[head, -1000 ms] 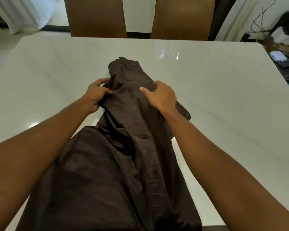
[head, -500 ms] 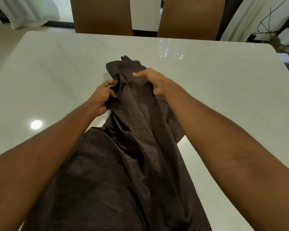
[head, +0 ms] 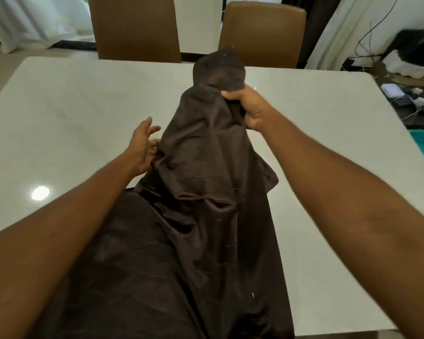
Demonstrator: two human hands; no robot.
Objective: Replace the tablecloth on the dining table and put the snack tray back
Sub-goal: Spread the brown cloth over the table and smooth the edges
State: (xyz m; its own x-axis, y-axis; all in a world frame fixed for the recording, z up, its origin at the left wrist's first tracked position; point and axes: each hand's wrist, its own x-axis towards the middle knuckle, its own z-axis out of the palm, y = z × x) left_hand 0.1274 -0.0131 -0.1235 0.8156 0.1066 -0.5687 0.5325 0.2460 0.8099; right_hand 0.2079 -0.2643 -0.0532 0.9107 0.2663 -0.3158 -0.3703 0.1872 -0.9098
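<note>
Dark tablecloth (head: pixel 206 192) lifted higher; left hand (head: pixel 142 145) released.

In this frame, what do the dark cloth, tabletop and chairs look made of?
Dark cloth: thin woven fabric, slight sheen, creases; maybe satin or polyester. Tabletop: glossy white slab, faint veining, lamp reflection; marble or imitation. Chairs: smooth tan upholstery, leather or leatherette.

The right hand (head: pixel 251 108) has moved farther and to the right, bunching the far end of the dark tablecloth (head: pixel 206 192) and lifting it off the tabletop (head: pixel 83 106), where it lay flat a second ago. The left hand (head: pixel 142 145) has let go; its fingers are now spread just beside the cloth's left edge.
</note>
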